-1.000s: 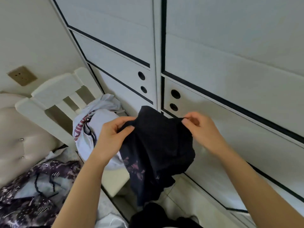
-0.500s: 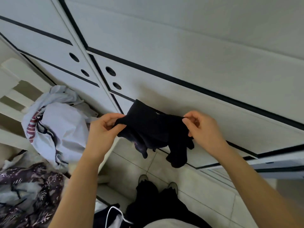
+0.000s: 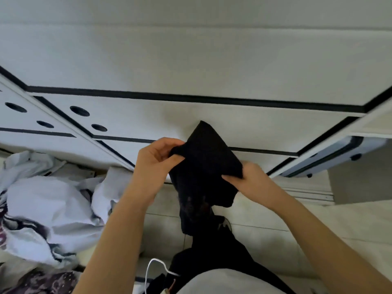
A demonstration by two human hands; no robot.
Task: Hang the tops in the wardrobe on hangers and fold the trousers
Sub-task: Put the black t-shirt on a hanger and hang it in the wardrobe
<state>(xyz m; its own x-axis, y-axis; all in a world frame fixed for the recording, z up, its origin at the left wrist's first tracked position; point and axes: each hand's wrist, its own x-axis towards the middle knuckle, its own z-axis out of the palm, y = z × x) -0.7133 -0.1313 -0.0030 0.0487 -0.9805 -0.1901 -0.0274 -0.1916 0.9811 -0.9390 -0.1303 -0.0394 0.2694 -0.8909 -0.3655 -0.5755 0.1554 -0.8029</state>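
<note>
A dark, almost black garment [image 3: 203, 166] hangs bunched between both my hands in front of the white wardrobe [image 3: 191, 66]. My left hand [image 3: 154, 164] pinches its upper left edge between thumb and curled fingers. My right hand [image 3: 250, 180] grips the lower right edge, and the rest of the cloth droops toward the floor. What kind of garment it is stays unclear.
A heap of pale lilac clothes [image 3: 48, 209] lies at the left, with patterned dark fabric [image 3: 42, 281] below it. The wardrobe doors have black trim and round finger holes [image 3: 79, 111]. A sliding door stands open at the right [image 3: 331, 158]. Tiled floor [image 3: 275, 219] lies underfoot.
The view has swung right and down, pushing the clothes heap to the left edge. The garment is gathered tighter, and my right hand has dropped lower than my left.
</note>
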